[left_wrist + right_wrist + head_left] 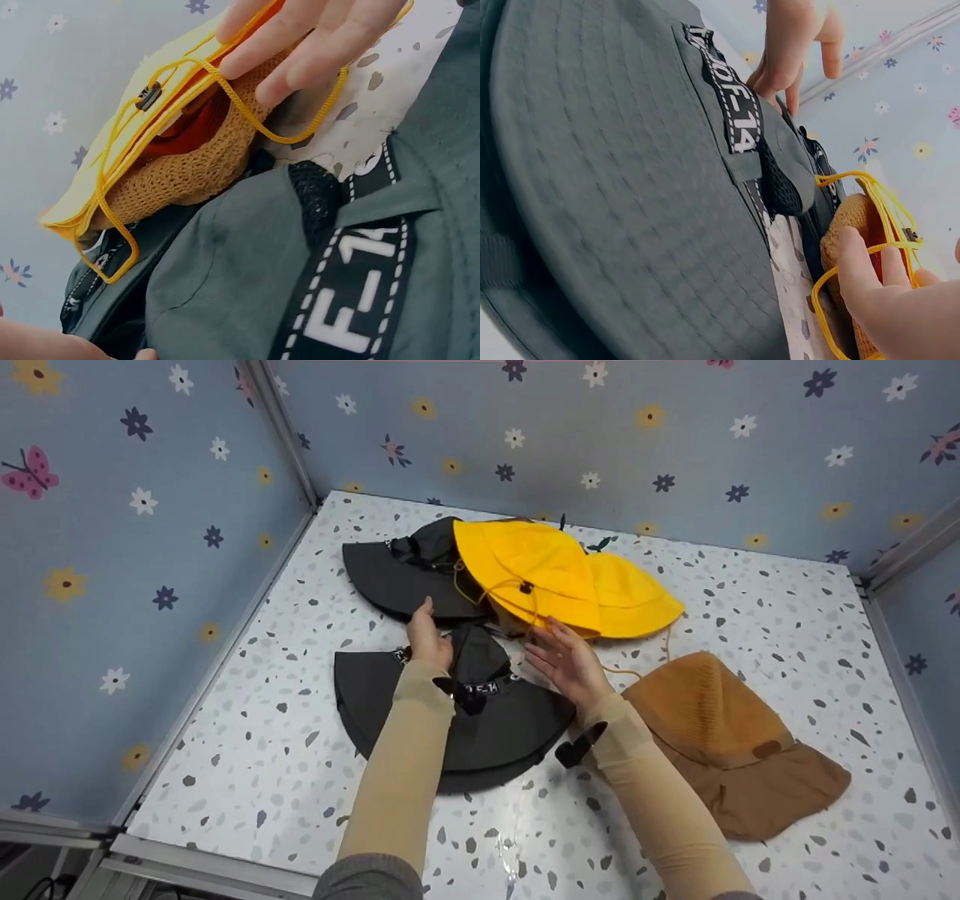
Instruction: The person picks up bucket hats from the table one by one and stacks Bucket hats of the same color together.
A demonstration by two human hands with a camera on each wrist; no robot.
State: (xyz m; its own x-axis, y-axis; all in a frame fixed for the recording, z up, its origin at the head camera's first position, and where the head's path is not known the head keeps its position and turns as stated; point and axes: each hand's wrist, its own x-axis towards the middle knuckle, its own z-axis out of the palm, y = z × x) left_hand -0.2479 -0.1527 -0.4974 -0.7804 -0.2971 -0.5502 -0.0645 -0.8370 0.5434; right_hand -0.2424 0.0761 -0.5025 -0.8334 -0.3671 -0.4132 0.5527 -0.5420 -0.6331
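A dark grey bucket hat [495, 735] with a lettered band lies brim toward me on the table. My left hand [429, 643] is at the left of its crown, thumb raised apart from the fingers; in the right wrist view, the left fingers [784, 64] reach down to the crown. My right hand [568, 664], palm turned inward and fingers extended, hovers over the hat's right side, close to the yellow cord [247, 112]. That cord hangs from a yellow hat [525, 562] behind, which shows tan knit [180, 176] and red inside.
Another dark hat [405, 577] lies at the back left, partly under the yellow one. A second yellow brim [634, 600] sits beside it. On the right is a brown hat [705, 720] with a wide brim. Flowered panels [600, 450] enclose the speckled table [247, 750].
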